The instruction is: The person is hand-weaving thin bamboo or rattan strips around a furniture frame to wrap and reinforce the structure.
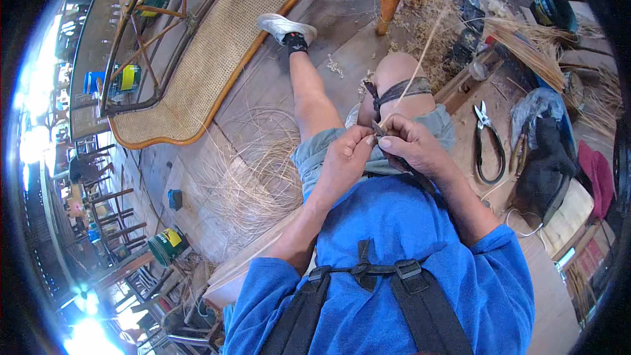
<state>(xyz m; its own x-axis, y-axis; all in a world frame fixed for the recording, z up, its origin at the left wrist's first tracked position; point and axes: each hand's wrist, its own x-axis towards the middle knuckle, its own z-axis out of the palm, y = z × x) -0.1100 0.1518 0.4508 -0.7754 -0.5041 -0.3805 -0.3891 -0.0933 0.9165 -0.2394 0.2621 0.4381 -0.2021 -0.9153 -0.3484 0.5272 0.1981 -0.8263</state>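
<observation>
At six o'clock we see the blue shirt (420,250) of the person, crossed by dark straps. The woven cane panel (210,52), with its brown curved rim, lies between ten and eleven o'clock. Between eight and nine o'clock, a loose heap of thin strands (253,181) spreads on the floor. Slightly toward two o'clock from the middle, the left hand (350,151) and the right hand (414,144) meet above the lap. At three o'clock, the black-handled shears (484,123) lie apart from them. A pale strip (424,54) runs from the meeting fingertips toward one o'clock; which hand grips it, we cannot tell. The left fingers are pinched closed, and the right ones bend around a small dark tool (378,129).
</observation>
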